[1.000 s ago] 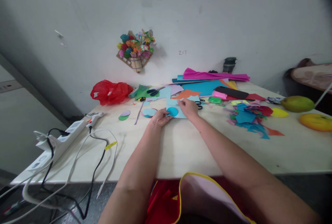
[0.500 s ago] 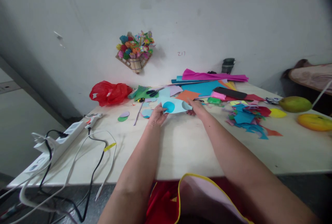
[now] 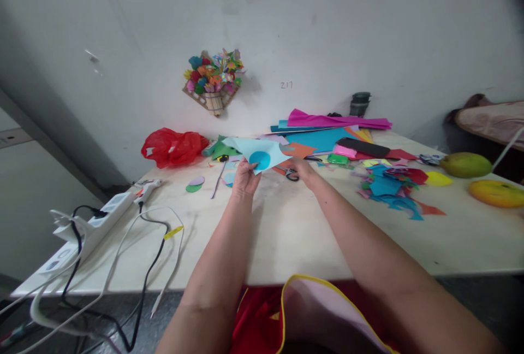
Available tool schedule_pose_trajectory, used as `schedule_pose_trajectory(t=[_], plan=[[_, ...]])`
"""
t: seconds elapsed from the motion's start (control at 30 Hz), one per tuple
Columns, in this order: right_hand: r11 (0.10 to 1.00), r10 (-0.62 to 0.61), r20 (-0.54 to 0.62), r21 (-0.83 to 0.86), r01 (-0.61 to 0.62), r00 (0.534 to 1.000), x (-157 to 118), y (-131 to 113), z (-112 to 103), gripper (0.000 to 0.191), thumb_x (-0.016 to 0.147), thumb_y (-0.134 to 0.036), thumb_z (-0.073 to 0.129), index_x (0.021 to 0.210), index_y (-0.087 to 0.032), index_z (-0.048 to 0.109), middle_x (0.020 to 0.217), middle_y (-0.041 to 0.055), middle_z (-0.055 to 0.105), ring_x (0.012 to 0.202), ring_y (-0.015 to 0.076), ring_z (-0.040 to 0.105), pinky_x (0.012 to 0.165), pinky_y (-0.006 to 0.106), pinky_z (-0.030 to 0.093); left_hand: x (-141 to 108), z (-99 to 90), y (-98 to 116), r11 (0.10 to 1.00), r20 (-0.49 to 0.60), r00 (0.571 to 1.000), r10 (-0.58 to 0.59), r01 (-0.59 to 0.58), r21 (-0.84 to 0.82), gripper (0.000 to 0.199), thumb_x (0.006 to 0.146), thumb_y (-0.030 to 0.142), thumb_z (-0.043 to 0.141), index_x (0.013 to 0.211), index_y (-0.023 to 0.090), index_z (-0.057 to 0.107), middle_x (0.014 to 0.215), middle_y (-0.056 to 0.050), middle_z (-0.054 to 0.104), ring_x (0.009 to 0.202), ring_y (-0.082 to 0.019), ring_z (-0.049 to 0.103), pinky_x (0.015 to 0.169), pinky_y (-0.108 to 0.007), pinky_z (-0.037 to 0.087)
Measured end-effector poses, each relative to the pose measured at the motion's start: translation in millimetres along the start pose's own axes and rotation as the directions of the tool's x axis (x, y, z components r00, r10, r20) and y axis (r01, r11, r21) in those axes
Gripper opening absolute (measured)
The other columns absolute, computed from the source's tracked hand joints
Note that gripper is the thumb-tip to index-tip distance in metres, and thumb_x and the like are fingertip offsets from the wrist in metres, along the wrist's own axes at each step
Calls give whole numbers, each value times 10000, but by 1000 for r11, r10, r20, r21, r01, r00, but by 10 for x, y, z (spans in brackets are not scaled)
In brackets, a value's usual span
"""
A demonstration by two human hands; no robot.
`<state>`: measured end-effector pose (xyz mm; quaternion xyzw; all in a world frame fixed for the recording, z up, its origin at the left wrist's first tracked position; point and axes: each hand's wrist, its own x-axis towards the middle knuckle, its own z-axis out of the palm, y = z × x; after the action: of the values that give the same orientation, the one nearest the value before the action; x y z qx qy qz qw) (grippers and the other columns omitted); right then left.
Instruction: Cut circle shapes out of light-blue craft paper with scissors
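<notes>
Raised above the table is a light blue sheet of paper (image 3: 241, 146) with a darker blue paper circle (image 3: 260, 160) lying on it. My left hand (image 3: 246, 178) pinches the sheet's near edge, with the thumb on the circle. At the sheet's right tip my right hand (image 3: 302, 167) is closed on the paper; its fingertips are partly hidden and blurred. Just below that hand, dark-handled scissors (image 3: 292, 176) show beside orange paper (image 3: 301, 149). Under and left of the sheet lie a blue round cutout (image 3: 228, 180) and green and lilac circles (image 3: 194, 184).
A red plastic bag (image 3: 174, 146) sits at the back left. A power strip (image 3: 96, 228) and cables cover the left side. Coloured sheets (image 3: 323, 138), a black phone-like slab (image 3: 364, 147), paper scraps (image 3: 387, 182) and two mangoes (image 3: 466, 164) spread to the right.
The light blue sheet has turned and tilted, its far left corner now over the green paper. The circle and left hand shifted slightly left. Scissors below the right hand have come into view.
</notes>
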<state>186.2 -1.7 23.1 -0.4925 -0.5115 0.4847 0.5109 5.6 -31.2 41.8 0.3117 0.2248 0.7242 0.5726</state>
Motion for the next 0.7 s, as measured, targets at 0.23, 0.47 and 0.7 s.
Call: schedule_pose_trajectory(t=[0.23,0.47,0.7], plan=[[990,104,6,-94,-103,995,-57,-107,38,163,789,-80,616,937,-146,610,804,66,722,534,141,664,397,207,405,65,-97,-97,999,-70,997,14,-16,-32,376,573,-43,598,848,212,616,786,19,721,837,-144,698,884,-270,513],[985,174,495,-82,-153,851,-157,-178,-107,128,847,-233,733,837,-130,659,823,127,787,532,149,687,396,195,431,35,-89,-175,996,-124,992,-32,21,-88,534,538,-86,535,972,194,672,800,5,741,766,-145,695,845,-273,517],[975,96,212,176,-135,973,-206,-15,361,114,837,-201,767,842,-147,667,671,37,727,520,121,651,418,182,445,-28,-29,-304,994,-75,992,-99,95,-51,494,548,-87,544,949,173,669,669,28,663,617,-136,642,711,-260,497]])
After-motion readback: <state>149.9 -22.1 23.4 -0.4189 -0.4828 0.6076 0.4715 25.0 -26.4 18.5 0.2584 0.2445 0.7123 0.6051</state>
